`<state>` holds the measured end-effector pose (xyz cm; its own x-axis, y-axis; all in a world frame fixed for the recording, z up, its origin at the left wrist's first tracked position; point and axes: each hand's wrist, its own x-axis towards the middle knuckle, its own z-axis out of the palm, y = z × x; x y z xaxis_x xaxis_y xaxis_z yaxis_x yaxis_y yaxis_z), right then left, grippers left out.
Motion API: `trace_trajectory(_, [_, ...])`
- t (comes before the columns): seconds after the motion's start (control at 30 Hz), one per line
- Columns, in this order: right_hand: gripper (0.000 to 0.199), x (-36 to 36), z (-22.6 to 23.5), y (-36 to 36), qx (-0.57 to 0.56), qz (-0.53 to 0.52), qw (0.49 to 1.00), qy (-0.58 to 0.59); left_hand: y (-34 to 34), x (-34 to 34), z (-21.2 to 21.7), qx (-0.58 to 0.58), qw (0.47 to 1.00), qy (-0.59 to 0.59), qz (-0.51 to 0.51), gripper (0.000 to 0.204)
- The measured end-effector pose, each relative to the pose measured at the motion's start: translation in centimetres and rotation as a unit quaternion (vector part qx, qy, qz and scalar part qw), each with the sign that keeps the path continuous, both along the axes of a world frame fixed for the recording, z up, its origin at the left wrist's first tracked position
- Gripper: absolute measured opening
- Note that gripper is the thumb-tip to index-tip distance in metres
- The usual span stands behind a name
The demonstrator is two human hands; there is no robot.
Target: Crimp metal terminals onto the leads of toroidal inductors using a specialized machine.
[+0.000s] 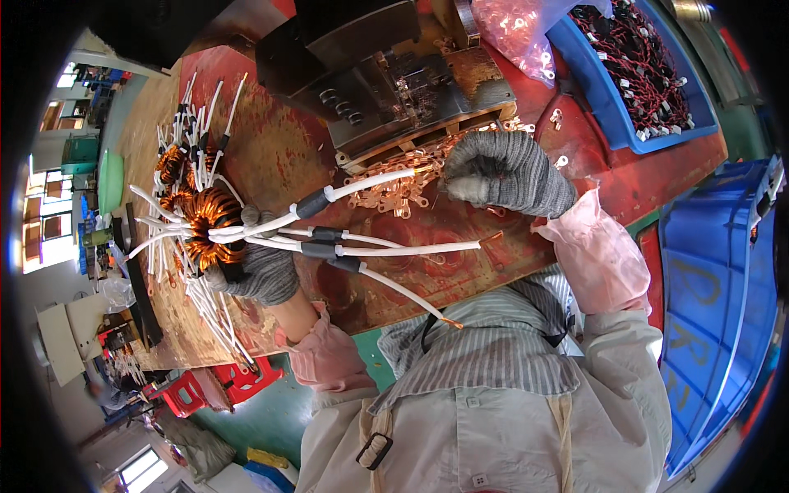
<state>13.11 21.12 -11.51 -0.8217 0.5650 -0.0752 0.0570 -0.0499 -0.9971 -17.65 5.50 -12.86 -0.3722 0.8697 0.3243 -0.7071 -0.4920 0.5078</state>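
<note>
The coil [215, 223] sits at the bench's left, clasped in the gloved left hand [261, 271]; its white leads [394, 248] run rightward, bare ends free. The right hand [503, 172] is closed, pinching one lead's end over scattered copper lugs [403, 195] before the press [394, 82]. More coils [174, 164] lie behind, partly hidden; the blue bin [608, 99] is cut off.

Bare bench [279, 144] lies open between the coil pile [185, 177] and the press [386, 78].
</note>
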Motion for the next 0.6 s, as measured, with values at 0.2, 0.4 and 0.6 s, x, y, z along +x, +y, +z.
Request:
trace_trajectory(0.2, [0.016, -0.6, -0.3, 0.2, 0.081, -0.074, 0.992, 0.070, 0.2, 0.4, 0.0, 0.005, 1.000, 0.004, -0.012, 0.063])
trace_trajectory(0.4, [0.017, -1.1, 1.3, 0.5, 0.123, -0.045, 0.990, 0.057, 0.3, 0.6, 0.2, 0.004, 1.000, 0.002, -0.001, 0.063])
trace_trajectory(0.6, [0.016, -1.3, 2.5, 1.1, 0.163, 0.010, 0.985, 0.051, 0.2, 0.4, 0.2, 0.000, 1.000, 0.000, 0.001, 0.062])
